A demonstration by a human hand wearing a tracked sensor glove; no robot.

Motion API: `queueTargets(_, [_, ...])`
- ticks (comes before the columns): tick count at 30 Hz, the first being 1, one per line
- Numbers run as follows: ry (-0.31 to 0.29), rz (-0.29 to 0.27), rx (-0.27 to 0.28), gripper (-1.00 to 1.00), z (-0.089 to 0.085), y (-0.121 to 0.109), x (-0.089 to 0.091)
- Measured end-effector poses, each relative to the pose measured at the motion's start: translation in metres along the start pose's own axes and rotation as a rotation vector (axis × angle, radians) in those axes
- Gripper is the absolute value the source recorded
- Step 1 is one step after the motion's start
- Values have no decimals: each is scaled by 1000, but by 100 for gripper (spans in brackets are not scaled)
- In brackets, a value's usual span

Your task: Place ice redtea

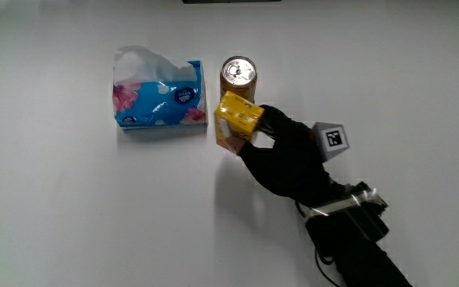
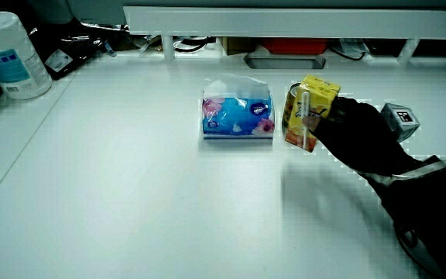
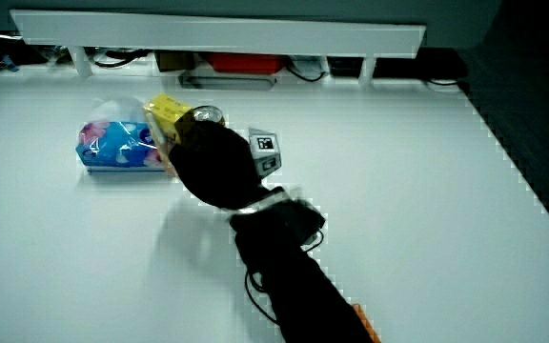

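Note:
The ice red tea is a yellow drink carton (image 1: 236, 119), with a straw on its side in a side view (image 2: 310, 111). The gloved hand (image 1: 281, 151) grips it, fingers wrapped round the carton, which stands beside the blue tissue pack (image 1: 159, 98) and just nearer to the person than a metal can (image 1: 238, 72). In both side views the carton (image 3: 168, 116) is partly covered by the hand (image 3: 215, 164). Whether its base touches the table is unclear.
A white canister (image 2: 8, 54) stands at the table's edge in a side view. A low partition (image 2: 293, 19) with cables and a red item under it runs along the table. The forearm (image 1: 357, 239) reaches in from the person's side.

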Motion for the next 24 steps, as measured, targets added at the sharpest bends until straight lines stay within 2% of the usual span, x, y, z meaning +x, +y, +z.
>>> queueTargets(1, [-22, 2, 4, 0, -2, 4, 5])
queueTargets(3, [-6, 19, 3, 0, -9, 9, 7])
queueTargets(6, [2, 8, 10, 0, -16, 14, 15])
queueTargets(9, [27, -20, 19, 0, -21, 18, 28])
queueTargets(12, [2, -61, 30, 0, -25, 20, 41])
queueTargets(16, [7, -88, 35, 0, -28, 20, 55])
queueTargets(18, [3, -106, 37, 0, -29, 18, 58])
queueTargets(19, [37, -111, 45, 0, -30, 17, 61])
queueTargets(21, [58, -118, 50, 0, -29, 16, 64])
queueTargets(23, [59, -109, 52, 0, -29, 16, 66])
queueTargets(24, [56, -123, 50, 0, -30, 16, 64])
